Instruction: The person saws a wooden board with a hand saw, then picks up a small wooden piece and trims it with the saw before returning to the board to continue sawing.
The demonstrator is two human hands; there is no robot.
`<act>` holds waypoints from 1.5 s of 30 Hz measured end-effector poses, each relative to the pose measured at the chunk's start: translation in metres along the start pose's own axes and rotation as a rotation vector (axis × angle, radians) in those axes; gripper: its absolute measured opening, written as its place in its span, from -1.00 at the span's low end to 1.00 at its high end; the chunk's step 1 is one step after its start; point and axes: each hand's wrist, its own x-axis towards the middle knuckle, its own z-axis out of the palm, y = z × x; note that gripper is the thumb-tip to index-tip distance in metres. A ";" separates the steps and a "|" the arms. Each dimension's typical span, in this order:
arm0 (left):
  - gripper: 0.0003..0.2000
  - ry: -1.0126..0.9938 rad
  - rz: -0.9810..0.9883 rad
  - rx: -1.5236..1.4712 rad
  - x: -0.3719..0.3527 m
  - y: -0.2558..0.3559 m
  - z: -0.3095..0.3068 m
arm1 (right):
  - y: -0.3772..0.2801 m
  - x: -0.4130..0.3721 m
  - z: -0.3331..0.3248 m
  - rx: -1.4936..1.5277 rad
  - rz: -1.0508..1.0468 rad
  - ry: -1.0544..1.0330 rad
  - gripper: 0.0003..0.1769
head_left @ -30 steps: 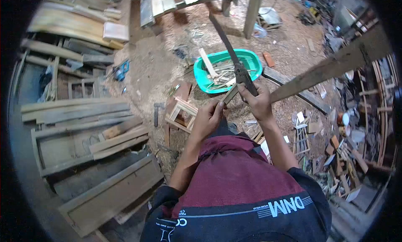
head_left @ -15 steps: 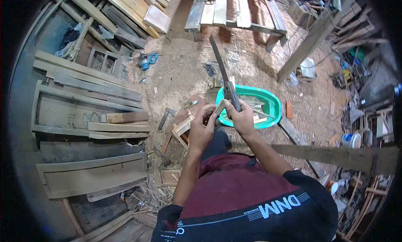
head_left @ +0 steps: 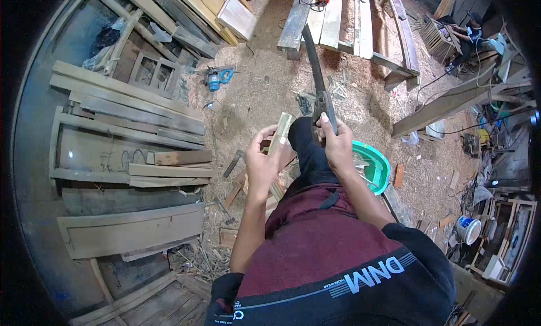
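Observation:
My right hand (head_left: 337,147) is wrapped around the dark handle of a handsaw (head_left: 314,61), and the long narrow blade points up and slightly left. In my left hand (head_left: 262,161) is a short, pale wooden strip (head_left: 280,131), tilted upward, its lower part covered by my fingers. The strip and the saw are apart. Between my hands my raised knee (head_left: 304,140) shows in dark trousers. A green plastic tub (head_left: 385,171) stands beyond my right forearm, partly hidden, with wood scraps inside.
Boards and frames (head_left: 129,114) are stacked at left. A blue power tool (head_left: 214,81) and a hammer (head_left: 233,163) lie on the shaving-covered floor. A plank bench (head_left: 338,33) stands ahead. A wooden post (head_left: 434,112) slants at right. Another person (head_left: 470,33) sits far right.
My hands have drawn apart, and the wooden strip now stands away from the saw handle. My knee has risen between them, covering part of the tub. The view has shifted rightward, bringing another person in.

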 end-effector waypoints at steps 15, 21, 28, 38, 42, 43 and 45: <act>-0.61 -0.094 0.135 0.125 0.350 -0.068 0.032 | 0.071 0.305 0.077 -0.028 0.048 0.199 -0.74; -0.63 -0.314 0.222 0.252 0.548 -0.046 0.084 | 0.039 0.455 0.081 -0.079 -0.003 0.348 -0.72; -0.64 -0.417 0.307 0.260 0.647 0.001 0.149 | -0.037 0.546 0.093 -0.140 -0.013 0.443 -0.75; -0.65 -0.738 0.539 0.307 0.742 -0.017 0.215 | -0.007 0.588 0.087 -0.015 -0.062 0.754 -0.74; -0.66 -0.900 0.557 0.294 0.782 -0.046 0.221 | 0.012 0.601 0.109 -0.034 -0.046 0.973 -0.68; -0.66 -0.957 0.536 0.301 0.793 -0.055 0.222 | 0.025 0.606 0.114 -0.003 -0.080 1.028 -0.65; -0.64 -1.064 0.580 0.326 0.817 -0.073 0.226 | 0.029 0.612 0.133 0.016 -0.071 1.094 -0.62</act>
